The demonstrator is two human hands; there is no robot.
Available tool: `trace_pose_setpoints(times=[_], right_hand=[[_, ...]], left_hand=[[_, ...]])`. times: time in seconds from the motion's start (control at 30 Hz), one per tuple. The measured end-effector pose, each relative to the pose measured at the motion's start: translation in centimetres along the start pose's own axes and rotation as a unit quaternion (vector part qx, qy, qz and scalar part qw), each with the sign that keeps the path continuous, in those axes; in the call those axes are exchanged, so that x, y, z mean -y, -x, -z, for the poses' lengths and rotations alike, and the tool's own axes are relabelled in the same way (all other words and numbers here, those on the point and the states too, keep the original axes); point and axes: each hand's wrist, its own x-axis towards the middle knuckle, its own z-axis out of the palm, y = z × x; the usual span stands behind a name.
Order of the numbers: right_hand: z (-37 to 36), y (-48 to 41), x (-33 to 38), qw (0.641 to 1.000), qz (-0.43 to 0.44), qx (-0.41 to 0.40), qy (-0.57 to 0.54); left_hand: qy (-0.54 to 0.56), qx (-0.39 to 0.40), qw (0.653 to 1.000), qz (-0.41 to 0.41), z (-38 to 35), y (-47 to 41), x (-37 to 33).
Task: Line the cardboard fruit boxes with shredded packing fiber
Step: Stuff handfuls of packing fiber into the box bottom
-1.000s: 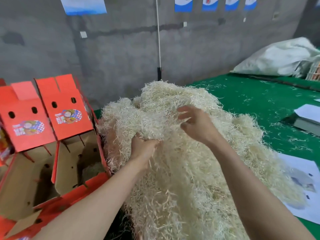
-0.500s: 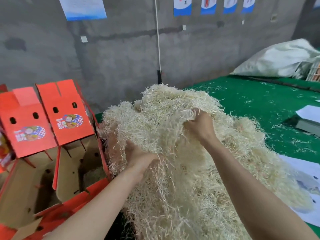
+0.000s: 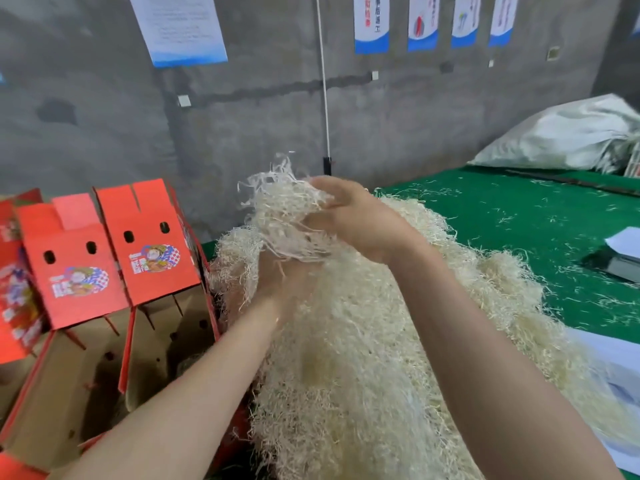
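The left hand (image 3: 277, 278) is lying buried under strands of the fiber pile (image 3: 346, 358), its fingers not showing. The tuft (image 3: 280, 209) gripped by the right hand (image 3: 353, 220) is showing only as a blur. The pile is running off the frame at 6 o'clock. At 9 o'clock the left edge is cutting the red boxes (image 3: 114, 258). At 12 o'clock the posters (image 3: 180, 29) are being cropped, their print too small to read.

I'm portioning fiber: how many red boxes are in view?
3: one box beside the fiber pile, one to its left, one cut off at the left edge. Others may be hidden.
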Motion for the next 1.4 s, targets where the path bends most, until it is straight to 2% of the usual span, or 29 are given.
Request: trace_pose_setpoints(times=[0.03, 0.07, 0.13, 0.17, 0.23, 0.3, 0.37, 0.43, 0.5, 0.57, 0.63, 0.7, 0.77, 0.8, 0.83, 0.87, 0.9, 0.93, 0.97, 1.0, 1.07, 1.17, 1.23, 1.3, 1.33, 1.37, 1.4], right_hand=[[0.9, 0.2, -0.2, 0.999, -0.002, 0.012, -0.048], [2.1, 0.4, -0.7, 0.996, 0.012, -0.009, -0.084], [4.6, 0.9, -2.3, 0.996, 0.025, -0.057, -0.059], [5.3, 1.2, -3.2, 0.999, 0.006, -0.046, -0.013], [5.5, 1.8, -5.6, 0.995, -0.064, 0.049, 0.052], [4.5, 2.5, -8.1, 0.975, -0.113, 0.167, 0.091], [2.8, 2.9, -9.6, 0.957, -0.141, 0.228, 0.115], [1.0, 3.0, -9.9, 0.961, -0.140, 0.204, 0.126], [0.0, 2.6, -9.6, 0.982, -0.080, 0.119, 0.119], [0.2, 2.0, -8.6, 0.998, -0.048, 0.016, 0.022], [0.6, 1.3, -7.4, 0.993, -0.055, -0.044, -0.098], [0.1, 0.7, -6.6, 0.991, -0.070, -0.053, -0.105], [-1.4, 0.3, -6.4, 0.994, -0.100, -0.053, -0.003], [-2.1, 0.1, -6.6, 0.991, -0.106, -0.064, 0.055], [-2.6, -0.1, -6.9, 0.985, -0.107, -0.080, 0.108], [-2.7, -0.3, -7.1, 0.980, -0.107, -0.101, 0.136], [-2.6, -0.4, -7.2, 0.976, -0.107, -0.121, 0.143], [-2.6, -0.5, -7.2, 0.975, -0.106, -0.131, 0.142], [-2.8, -0.4, -7.1, 0.976, -0.102, -0.127, 0.142], [-3.5, 0.0, -6.9, 0.980, -0.093, -0.102, 0.143], [-5.4, 1.1, -6.3, 0.987, -0.065, -0.005, 0.148], [-5.8, 2.8, -6.1, 0.990, -0.039, 0.122, 0.055], [-4.1, 3.2, -6.0, 0.992, -0.032, 0.124, 0.004], [-2.1, 3.1, -6.6, 0.999, -0.025, 0.025, -0.017], [-1.5, 3.0, -7.0, 1.000, -0.022, -0.003, 0.011], [-1.2, 3.0, -7.4, 0.998, -0.030, 0.012, 0.060], [-1.4, 2.9, -8.2, 0.989, -0.049, 0.063, 0.123]], left_hand=[[0.031, -0.054, 0.996, 0.056, 0.7, -0.8, 0.2], [0.052, -0.093, 0.990, 0.090, 1.4, -1.4, 0.3], [0.129, -0.081, 0.980, 0.125, 2.5, -1.6, 0.3], [0.167, -0.063, 0.974, 0.142, 2.8, -1.4, 0.3], [0.220, -0.048, 0.961, 0.159, 3.1, -0.8, 0.5], [0.273, -0.044, 0.945, 0.174, 2.9, -0.6, 0.5], [0.294, -0.055, 0.933, 0.198, 2.7, -0.7, 0.4], [0.241, -0.079, 0.947, 0.199, 2.2, -0.7, 0.6], [0.186, -0.060, 0.956, 0.217, 2.0, -0.5, 1.3], [0.107, -0.048, 0.971, 0.208, 2.4, -0.2, 2.5], [-0.086, -0.119, 0.977, 0.153, 3.2, -0.3, 3.5], [-0.285, -0.143, 0.941, 0.109, 3.4, -0.3, 3.8], [-0.426, -0.058, 0.900, 0.067, 3.0, 0.2, 3.1], [-0.412, 0.018, 0.909, 0.057, 2.8, 0.5, 2.9], [-0.332, 0.106, 0.935, 0.059, 3.0, 0.8, 2.4], [-0.202, 0.187, 0.956, 0.103, 3.4, 1.0, 1.6], [-0.046, 0.251, 0.955, 0.153, 3.9, 1.0, 0.9], [0.070, 0.285, 0.940, 0.176, 4.3, 1.0, 0.7], [0.140, 0.290, 0.929, 0.182, 4.6, 0.9, 0.5], [0.158, 0.261, 0.933, 0.190, 4.3, 0.8, 0.5], [0.110, 0.150, 0.960, 0.207, 3.1, 0.9, 0.3], [0.128, 0.012, 0.971, 0.203, 2.1, 0.7, 0.7], [0.145, -0.036, 0.964, 0.220, 2.6, 0.6, 0.8], [0.156, -0.071, 0.959, 0.226, 3.0, 0.6, 0.3], [0.166, -0.079, 0.959, 0.214, 3.3, 0.5, 0.2], [0.166, -0.088, 0.963, 0.193, 3.6, 0.5, 0.0], [0.161, -0.092, 0.969, 0.164, 4.0, 0.4, -0.2]])
